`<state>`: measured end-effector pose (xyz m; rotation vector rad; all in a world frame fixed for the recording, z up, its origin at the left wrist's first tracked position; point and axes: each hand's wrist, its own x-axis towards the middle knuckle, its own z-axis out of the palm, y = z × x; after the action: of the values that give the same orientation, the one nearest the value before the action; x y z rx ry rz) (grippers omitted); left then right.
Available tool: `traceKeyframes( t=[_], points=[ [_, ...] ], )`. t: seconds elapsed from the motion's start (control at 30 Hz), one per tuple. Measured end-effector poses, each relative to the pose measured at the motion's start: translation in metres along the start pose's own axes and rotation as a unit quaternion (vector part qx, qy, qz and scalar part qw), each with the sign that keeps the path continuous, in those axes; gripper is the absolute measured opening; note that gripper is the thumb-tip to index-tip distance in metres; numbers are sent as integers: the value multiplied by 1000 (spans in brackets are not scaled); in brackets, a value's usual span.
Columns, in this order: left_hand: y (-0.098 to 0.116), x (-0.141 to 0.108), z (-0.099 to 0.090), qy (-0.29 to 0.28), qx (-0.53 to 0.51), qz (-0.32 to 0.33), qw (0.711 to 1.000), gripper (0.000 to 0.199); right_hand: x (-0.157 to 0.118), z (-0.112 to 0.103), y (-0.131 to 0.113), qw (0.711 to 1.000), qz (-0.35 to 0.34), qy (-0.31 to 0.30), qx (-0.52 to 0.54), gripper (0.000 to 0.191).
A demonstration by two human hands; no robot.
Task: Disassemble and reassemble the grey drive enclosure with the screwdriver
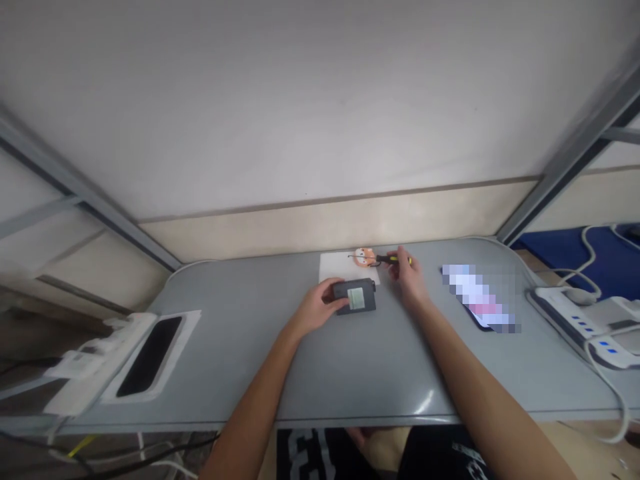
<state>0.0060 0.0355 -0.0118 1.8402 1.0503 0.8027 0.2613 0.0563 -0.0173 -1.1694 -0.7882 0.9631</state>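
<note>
My left hand [323, 305] is closed around the left end of a small dark grey box-shaped device [367, 298] with a pale label on its face. Between the fingers of my right hand [407, 275] is a screwdriver [384, 259] with a black and yellow handle, its thin shaft pointing left. That shaft passes over an orange and white animal-face piece [365, 257]. Under the piece lies a white sheet [335, 265], partly covered by the device and my left hand.
A phone with a lit, blurred screen [477, 297] lies on the grey table [240, 347], right of my right arm. Power strips with cables stand at the right [590, 327] and left [95, 367] ends. A black phone-shaped slab [150, 357] rests on white paper. A wall borders the back.
</note>
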Motion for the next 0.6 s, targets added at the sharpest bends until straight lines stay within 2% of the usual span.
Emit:
traceKeyframes(
  t=[0.13, 0.33, 0.6],
  points=[
    [0, -2, 2, 31, 105, 39, 993, 42, 2, -4, -1, 1000, 9, 14, 17, 54],
    [-4, -3, 5, 37, 151, 50, 987, 36, 0, -2, -4, 1000, 7, 13, -7, 54],
    [3, -5, 7, 9, 175, 98, 980, 31, 0, -3, -3, 1000, 8, 6, -20, 58]
  ],
)
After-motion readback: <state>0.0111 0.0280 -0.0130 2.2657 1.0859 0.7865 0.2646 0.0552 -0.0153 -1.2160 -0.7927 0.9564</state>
